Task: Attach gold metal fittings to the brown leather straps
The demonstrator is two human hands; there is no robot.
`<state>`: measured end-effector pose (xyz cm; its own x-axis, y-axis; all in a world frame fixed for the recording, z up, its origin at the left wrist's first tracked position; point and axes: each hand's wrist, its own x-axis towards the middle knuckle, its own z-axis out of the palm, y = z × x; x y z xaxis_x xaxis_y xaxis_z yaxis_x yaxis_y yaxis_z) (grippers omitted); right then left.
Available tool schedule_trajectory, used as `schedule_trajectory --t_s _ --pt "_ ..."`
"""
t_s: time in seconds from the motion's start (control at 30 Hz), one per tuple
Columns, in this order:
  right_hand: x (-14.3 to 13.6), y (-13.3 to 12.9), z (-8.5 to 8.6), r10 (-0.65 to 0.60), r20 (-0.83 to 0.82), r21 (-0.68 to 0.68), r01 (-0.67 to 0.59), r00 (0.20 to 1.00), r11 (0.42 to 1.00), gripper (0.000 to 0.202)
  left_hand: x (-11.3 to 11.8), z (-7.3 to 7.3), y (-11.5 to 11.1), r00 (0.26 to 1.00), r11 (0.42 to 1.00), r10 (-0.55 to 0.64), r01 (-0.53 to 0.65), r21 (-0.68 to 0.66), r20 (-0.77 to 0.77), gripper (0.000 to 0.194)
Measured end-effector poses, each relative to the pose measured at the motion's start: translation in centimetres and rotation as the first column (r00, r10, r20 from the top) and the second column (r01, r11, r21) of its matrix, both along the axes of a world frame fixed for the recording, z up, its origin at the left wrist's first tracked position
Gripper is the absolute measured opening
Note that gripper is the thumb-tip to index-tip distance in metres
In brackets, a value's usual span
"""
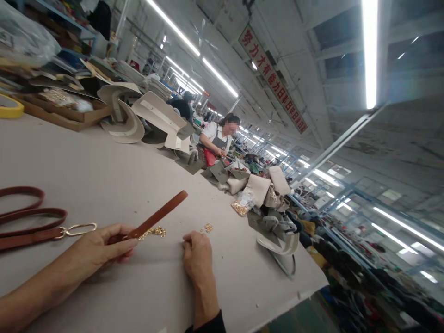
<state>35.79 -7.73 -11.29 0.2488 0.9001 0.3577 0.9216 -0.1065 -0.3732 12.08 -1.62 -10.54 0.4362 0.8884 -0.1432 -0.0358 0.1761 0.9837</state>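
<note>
Between the thumb and fingers of my left hand [113, 247] is a brown leather strap [163, 213], its free end slanting up to the right. Just beyond that hand lies a small heap of gold metal pieces [157, 231]. My right hand [198, 252] rests on the table with its fingers curled in; whatever they hold, if anything, is hidden. Close to its fingertips sits a smaller cluster of gold pieces [208, 228]. To the left, another brown leather strap [33, 237] is looped on the table, with a gold oblong ring [80, 228] at its end.
The pale table [104, 171] carries a cardboard tray [79, 118], a yellow tape roll [10, 107], beige bag pieces [156, 113] and a plastic bag of gold hardware [240, 206]. Beige bags [258, 187] pile up at the right. Beyond the table a person [220, 138] works.
</note>
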Motion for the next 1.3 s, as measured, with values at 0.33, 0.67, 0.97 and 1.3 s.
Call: schedule_trajectory --t_s 0.33,0.67,0.97,1.3 --pt "-5.2 -1.2 1.8 0.439 -0.449 0.336 -0.308 0.778 0.890 0.007 0.1 1.3 -1.3 0.998 0.998 -0.038 0.036 0.056 0.048 0.029" --pt "-8.5 -0.2 1.2 0.564 -0.290 0.440 -0.416 0.773 0.796 0.010 -0.1 1.1 -2.0 0.991 0.944 0.052 -0.009 0.329 -0.122 0.021" --pt "-8.7 -0.3 1.4 0.544 -0.253 0.438 -0.406 0.800 0.802 0.012 0.1 1.3 -2.3 0.999 0.950 -0.020 0.029 0.311 -0.032 0.023" --pt "-8.5 -0.5 1.6 0.542 -0.122 0.463 -0.436 0.831 0.772 0.017 -0.1 1.4 -2.4 0.995 0.910 -0.029 0.067 0.409 -0.098 0.025"
